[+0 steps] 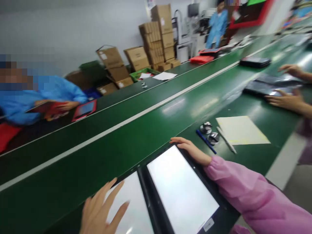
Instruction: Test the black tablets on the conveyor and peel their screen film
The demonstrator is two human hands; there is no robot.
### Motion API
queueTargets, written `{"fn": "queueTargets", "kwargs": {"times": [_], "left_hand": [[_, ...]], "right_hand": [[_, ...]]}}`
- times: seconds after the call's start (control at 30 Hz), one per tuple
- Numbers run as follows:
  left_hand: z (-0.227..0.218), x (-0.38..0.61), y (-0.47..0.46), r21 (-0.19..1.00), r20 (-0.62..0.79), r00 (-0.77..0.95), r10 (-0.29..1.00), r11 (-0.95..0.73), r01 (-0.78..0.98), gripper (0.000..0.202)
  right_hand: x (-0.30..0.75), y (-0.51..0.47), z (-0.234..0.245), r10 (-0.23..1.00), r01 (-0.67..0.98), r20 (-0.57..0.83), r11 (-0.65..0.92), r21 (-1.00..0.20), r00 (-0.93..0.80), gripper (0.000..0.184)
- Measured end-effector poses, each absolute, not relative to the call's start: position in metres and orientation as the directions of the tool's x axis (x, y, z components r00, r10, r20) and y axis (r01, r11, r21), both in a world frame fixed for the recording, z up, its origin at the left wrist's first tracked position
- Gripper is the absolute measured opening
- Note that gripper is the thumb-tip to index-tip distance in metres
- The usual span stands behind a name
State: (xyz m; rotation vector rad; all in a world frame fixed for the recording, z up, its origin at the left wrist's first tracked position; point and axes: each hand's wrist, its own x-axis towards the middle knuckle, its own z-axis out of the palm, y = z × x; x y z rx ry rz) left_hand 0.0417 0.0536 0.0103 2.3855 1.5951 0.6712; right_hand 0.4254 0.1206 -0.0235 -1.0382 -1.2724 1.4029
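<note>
Two tablets with black frames lie side by side on the green workbench. A bright white screen fills most of the right tablet (182,188), which has a small label at its near corner. My left hand (101,208) is open with spread fingers over the left edge of the left tablet (134,204), whose screen is also pale; whether it touches the glass I cannot tell. Stretched fingers of my right hand (192,151), below a pink sleeve, rest at the far right corner of the right tablet. My right thumb is hidden.
Right of the tablets lie a blue pen (206,141), a white pen (226,140), two shiny metal objects (213,138) and a pale paper sheet (243,130). Another person's hands (287,100) touch dark wrapped items. Across the green belt (146,133), a blue-sleeved person handles a red-edged item.
</note>
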Motion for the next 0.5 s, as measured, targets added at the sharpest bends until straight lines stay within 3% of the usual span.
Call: {"fn": "queueTargets", "kwargs": {"times": [0.23, 0.5], "left_hand": [[0.016, 0.043, 0.039, 0.238, 0.309, 0.44, 0.843, -0.517, 0.823, 0.032], [0.016, 0.062, 0.027, 0.241, 0.282, 0.455, 0.845, -0.521, 0.819, 0.033]], "right_hand": [[0.432, 0.112, -0.019, 0.963, -0.074, -0.001, -0.022, -0.997, -0.27, 0.069], [0.436, 0.108, -0.019, 0.965, -0.021, -0.003, -0.009, -1.0, -0.264, 0.066]]}}
